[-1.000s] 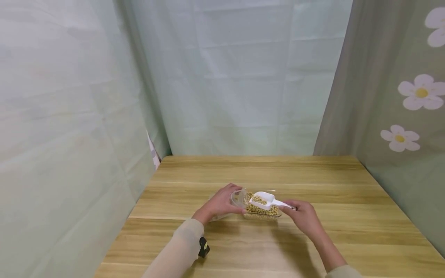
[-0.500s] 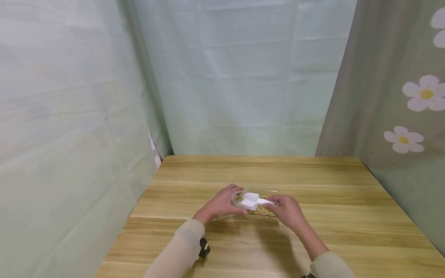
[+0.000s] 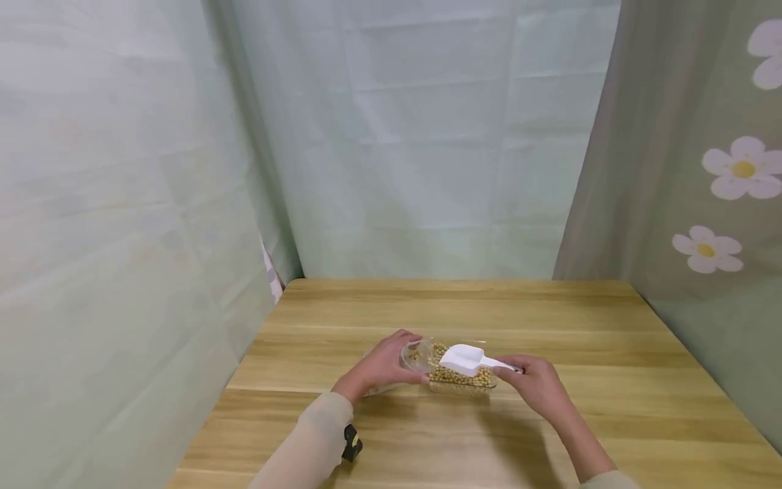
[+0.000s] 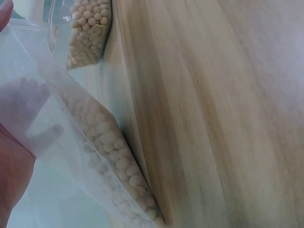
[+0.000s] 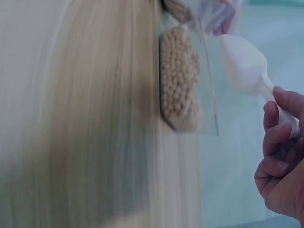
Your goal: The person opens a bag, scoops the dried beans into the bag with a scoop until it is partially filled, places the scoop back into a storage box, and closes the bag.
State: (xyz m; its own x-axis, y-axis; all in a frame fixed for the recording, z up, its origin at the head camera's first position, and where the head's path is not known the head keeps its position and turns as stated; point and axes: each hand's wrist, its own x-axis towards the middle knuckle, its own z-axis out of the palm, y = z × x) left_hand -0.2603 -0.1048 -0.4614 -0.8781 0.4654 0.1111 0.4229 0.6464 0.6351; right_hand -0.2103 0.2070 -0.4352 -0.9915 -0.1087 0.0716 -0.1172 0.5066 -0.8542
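A white scoop [image 3: 463,360] is held by its handle in my right hand [image 3: 535,384], thumb and fingers curled round it. Its bowl shows no beans and hovers over a clear rectangular container [image 3: 462,388] of soybeans. In the right wrist view the scoop [image 5: 244,64] is clearly apart from the beans [image 5: 178,76]. My left hand [image 3: 385,363] holds a clear plastic bag at its mouth, which gapes toward the container's left end. The left wrist view shows soybeans lying along the lower part of the bag [image 4: 109,147]; part of that hand shows through the plastic.
All this stands on a wood-grain table [image 3: 391,305]. Pale green cloth [image 3: 403,136] hangs behind and at the left, and a flowered curtain [image 3: 660,136] hangs at the right. A black device [image 3: 352,443] is strapped to the left wrist.
The scoop, loaded with beans at first, went left into the bag's mouth and tipped there. Now it is back right over the container without visible beans. My left hand has kept its place.
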